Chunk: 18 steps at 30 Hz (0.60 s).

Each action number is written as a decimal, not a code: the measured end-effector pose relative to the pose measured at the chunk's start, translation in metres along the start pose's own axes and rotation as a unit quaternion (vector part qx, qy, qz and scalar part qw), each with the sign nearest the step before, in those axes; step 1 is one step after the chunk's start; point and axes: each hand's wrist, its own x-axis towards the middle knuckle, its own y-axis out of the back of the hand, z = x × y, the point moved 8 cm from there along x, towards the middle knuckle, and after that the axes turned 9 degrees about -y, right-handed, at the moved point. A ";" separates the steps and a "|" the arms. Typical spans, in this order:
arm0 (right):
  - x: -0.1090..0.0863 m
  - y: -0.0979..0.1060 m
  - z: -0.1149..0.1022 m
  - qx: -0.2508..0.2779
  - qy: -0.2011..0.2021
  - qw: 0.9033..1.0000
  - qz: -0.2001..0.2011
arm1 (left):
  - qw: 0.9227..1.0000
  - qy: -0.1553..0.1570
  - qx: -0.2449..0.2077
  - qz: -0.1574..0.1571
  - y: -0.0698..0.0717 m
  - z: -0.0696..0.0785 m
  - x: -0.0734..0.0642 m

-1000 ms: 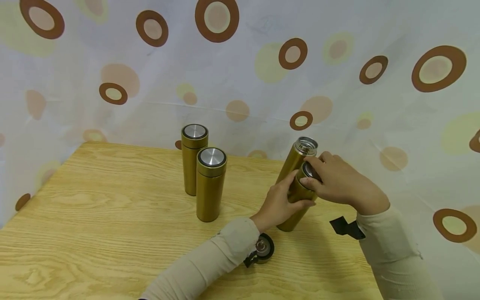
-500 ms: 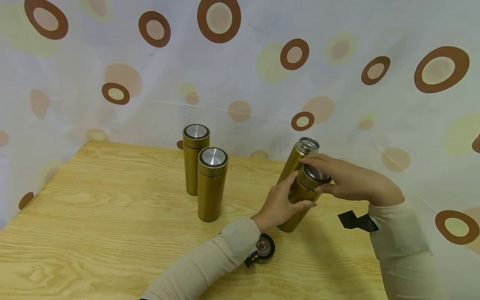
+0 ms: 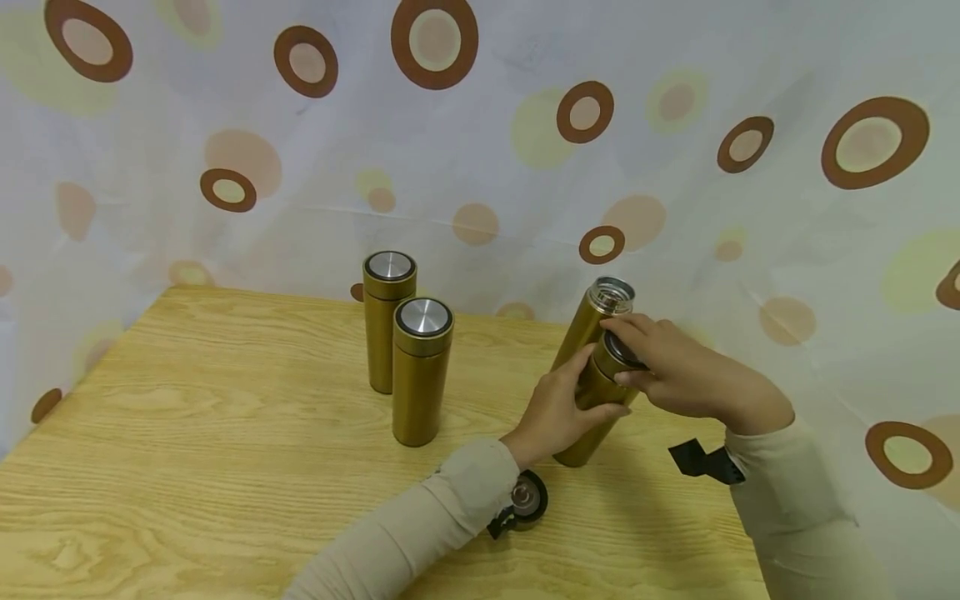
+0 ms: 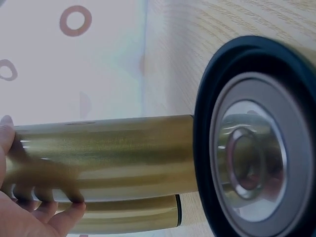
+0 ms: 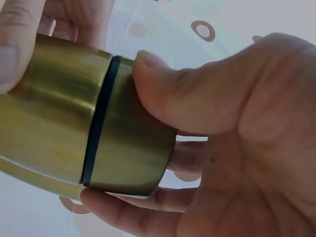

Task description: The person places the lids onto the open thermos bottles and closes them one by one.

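A gold thermos flask [image 3: 592, 433] stands on the table at the right, leaning to the right in the head view. My left hand [image 3: 555, 408] grips its body, the thumb on the near side. The flask's lid [image 5: 131, 153] is on its top, and a dark ring shows at the seam in the right wrist view. Fingers and thumb of my right hand [image 3: 686, 375] grip this lid from either side, partly covering its top. Just behind is a second gold flask [image 3: 579, 329], lidless, with its bare steel mouth showing.
A loose lid [image 3: 531, 498] lies underside up by my left wrist, large in the left wrist view. Left of centre stand two lidded gold flasks, one nearer [image 3: 422, 387] and one farther [image 3: 381, 333]. A patterned cloth [image 3: 480, 150] hangs behind the wooden table [image 3: 225, 433].
My right hand shifted right with its fingers flatter, showing more of the lid's top, then came back left to its present grip. The left hand stays on the flask.
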 end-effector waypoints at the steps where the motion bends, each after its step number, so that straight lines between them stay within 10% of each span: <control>1: 0.000 -0.001 0.000 -0.002 -0.004 1.000 0.000 | 1.000 0.002 0.001 0.001 0.000 0.000 0.000; 18: -0.003 -0.001 0.002 -0.010 -0.024 1.000 0.014 | 1.000 0.007 -0.009 0.009 0.001 0.001 0.001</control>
